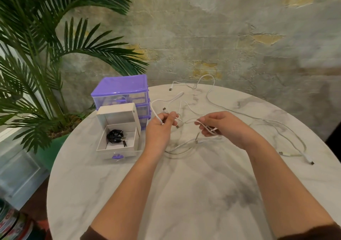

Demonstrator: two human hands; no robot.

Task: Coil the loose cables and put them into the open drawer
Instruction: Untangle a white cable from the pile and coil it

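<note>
The left hand point(162, 123) pinches a white cable point(167, 102) between thumb and curled fingers, just right of the open drawer point(118, 145). The right hand point(217, 125), a little farther from the drawer, has its fingers curled round a few gathered strands of white cable, with a plug hanging below them. Between the hands the cord sags in slack loops above the marble table point(184, 193).

Outward from there, more loose white cables point(287, 134) trail across the tabletop well away from the drawer, their plugs lying near the table's far-right edge, and another strand point(206, 84) arcs toward the back rim. Inside the drawer a coiled black cable point(115, 137) already sits. Behind the drawer stands the purple drawer unit point(121, 92); beyond it is a potted palm point(36, 55).

The cord looks light, thin and limp, so it should bend easily but spring out of a coil if released. It also looks tangled with its neighbours. The best hold is probably near a plug end, feeding loops into one hand while the other guides the slack.
</note>
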